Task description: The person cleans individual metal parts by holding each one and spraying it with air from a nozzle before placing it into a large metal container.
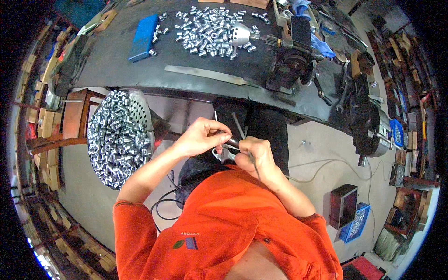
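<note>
Above my lap, in front of the bench edge, both hands come close together. My left hand [205, 136] pinches a small dark-and-silver metal piece [233, 142] between thumb and forefinger. Curled fingers of my right hand [256, 154] close around a slim metal rod, its kind not clear; a thin dark length runs back from that hand along the wrist. Fingers hide much of both pieces. Just below them a pale metal shape shows, too small to name. To the left stands a perforated metal bowl [140, 111] heaped with short silver fittings [117, 144].
The dark workbench [112, 74] carries a pile of silver fittings [205, 35], a perforated metal scoop [241, 35], a blue block [143, 38], a flat metal strip [203, 73] and a dark geared machine [293, 63]. Blue bin [355, 223] and cables [326, 161] lie on the floor at right.
</note>
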The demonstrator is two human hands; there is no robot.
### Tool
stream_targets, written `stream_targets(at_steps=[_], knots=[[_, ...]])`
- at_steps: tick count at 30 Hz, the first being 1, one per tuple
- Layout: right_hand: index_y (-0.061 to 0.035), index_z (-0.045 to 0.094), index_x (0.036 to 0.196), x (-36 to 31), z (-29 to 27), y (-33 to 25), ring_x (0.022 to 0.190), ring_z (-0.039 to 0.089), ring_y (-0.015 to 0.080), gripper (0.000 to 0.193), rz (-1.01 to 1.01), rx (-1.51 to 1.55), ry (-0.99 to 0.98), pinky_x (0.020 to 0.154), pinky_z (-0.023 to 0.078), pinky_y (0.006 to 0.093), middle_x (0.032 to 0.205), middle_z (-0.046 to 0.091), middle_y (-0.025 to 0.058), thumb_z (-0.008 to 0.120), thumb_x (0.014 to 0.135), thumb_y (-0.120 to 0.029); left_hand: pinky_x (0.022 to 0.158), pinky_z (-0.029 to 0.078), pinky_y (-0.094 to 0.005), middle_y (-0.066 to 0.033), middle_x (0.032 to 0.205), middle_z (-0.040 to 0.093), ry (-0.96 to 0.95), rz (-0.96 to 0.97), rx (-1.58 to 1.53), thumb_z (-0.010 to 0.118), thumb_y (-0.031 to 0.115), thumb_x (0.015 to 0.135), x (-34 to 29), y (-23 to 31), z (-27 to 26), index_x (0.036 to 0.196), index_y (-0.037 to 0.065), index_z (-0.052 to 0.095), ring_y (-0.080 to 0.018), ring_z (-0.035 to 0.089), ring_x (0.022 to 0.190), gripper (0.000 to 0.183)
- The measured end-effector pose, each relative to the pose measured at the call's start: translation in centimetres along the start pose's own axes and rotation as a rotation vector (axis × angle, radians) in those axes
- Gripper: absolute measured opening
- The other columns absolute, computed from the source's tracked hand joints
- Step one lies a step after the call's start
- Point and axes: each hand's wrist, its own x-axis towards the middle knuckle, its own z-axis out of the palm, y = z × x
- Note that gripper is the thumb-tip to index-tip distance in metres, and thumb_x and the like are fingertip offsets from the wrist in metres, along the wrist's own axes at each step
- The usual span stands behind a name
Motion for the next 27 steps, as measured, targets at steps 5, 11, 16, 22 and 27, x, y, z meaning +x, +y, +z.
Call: stream_targets(at_steps=[5, 11, 16, 22, 27], knots=[[-0.0037, 0.042, 0.057, -0.5, -0.7, 1.3, 0.046, 0.042, 0.0187, 0.019, 0.231, 0.286, -0.084, 0.045, 0.032, 0.0322, 0.051, 0.037, 0.0082, 0.059, 0.065, -0.006, 0.064, 0.049, -0.0251, -0.0027, 0.080, 0.063, 0.039, 0.153, 0.137, 0.064, 0.008, 0.084, 0.0, 0.8, -0.3, 0.099, -0.001, 0.064, -0.0098, 0.059, 0.071, 0.017], [-0.0059, 0.035, 0.055, -1.0, -2.9, -0.9, 0.044, 0.039, 0.0252, 0.027, -0.147, 0.174, 0.040, 0.042, 0.028, 0.0355, 0.054, 0.035, 0.0076, 0.060, 0.061, -0.012, 0.057, 0.045, -0.0366, -0.0101, 0.069, 0.053, 0.433, 0.432, 0.979, 0.066, 0.004, 0.064, 0.4, 0.8, -2.3, 0.084, 0.004, 0.063, -0.0275, 0.058, 0.064, 0.020], [-0.0070, 0.032, 0.056, -0.9, -3.4, -2.8, 0.043, 0.036, 0.0260, 0.030, -0.227, 0.232, -0.090, 0.041, 0.025, 0.0369, 0.055, 0.031, 0.0072, 0.060, 0.062, -0.016, 0.056, 0.045, -0.0407, -0.0107, 0.069, 0.051, 0.481, 0.465, 1.063, 0.067, 0.006, 0.059, 0.6, -0.2, -2.4, 0.081, 0.004, 0.061, -0.0322, 0.057, 0.065, 0.023], [-0.0057, 0.033, 0.058, -0.6, -2.5, -2.4, 0.044, 0.036, 0.0250, 0.030, -0.156, 0.306, -0.115, 0.042, 0.025, 0.0350, 0.055, 0.032, 0.0079, 0.060, 0.065, -0.017, 0.055, 0.045, -0.0405, -0.0095, 0.069, 0.050, 0.460, 0.525, 1.082, 0.069, 0.007, 0.056, 0.6, 0.1, -2.2, 0.080, 0.006, 0.061, -0.0314, 0.056, 0.063, 0.026], [-0.0049, 0.040, 0.060, 1.4, -0.8, -1.3, 0.049, 0.046, 0.0284, 0.024, -0.151, 0.206, -0.173, 0.047, 0.033, 0.0358, 0.057, 0.040, 0.0104, 0.063, 0.064, -0.010, 0.057, 0.048, -0.0389, -0.0072, 0.073, 0.052, 0.357, 0.573, 1.174, 0.071, 0.015, 0.058, 1.0, 0.3, -1.1, 0.083, 0.008, 0.061, -0.0272, 0.059, 0.066, 0.028]])
